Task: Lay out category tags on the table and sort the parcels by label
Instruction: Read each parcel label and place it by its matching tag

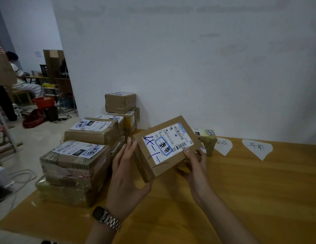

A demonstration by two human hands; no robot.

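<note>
Above the middle of the wooden table (259, 199), the person is holding a flat cardboard parcel (169, 158) clear of the surface, its face tilting up toward the camera. The left hand (125, 171) is clasping the parcel's 9 o'clock edge, fingers lying along the side and thumb hooking under the near corner. The right hand (194, 166) is pinching the 3 o'clock edge, thumb pressing on the rim of the shipping label (168, 143) and fingers going underneath.

The step in hand is probably reading the handwritten mark boxed in blue on that label and matching it to a tag. Doing it well means leaving the mark uncovered by the thumb, checking it against both tags, then lowering the parcel flat beside the right one without covering the tag's writing.

At 2 o'clock from the parcel, a nearer paper tag (223, 145) and a farther paper tag (257, 148) are lying on the table. A small taped parcel (207, 140) is standing just beside the nearer tag, partly hidden behind the held one, and could be in the way of a set-down there. From 9 to 11 o'clock, stacked parcels (75, 161) are crowding the table's left end. A red bucket (44, 102) is sitting on the floor far off at 10 o'clock.
</note>
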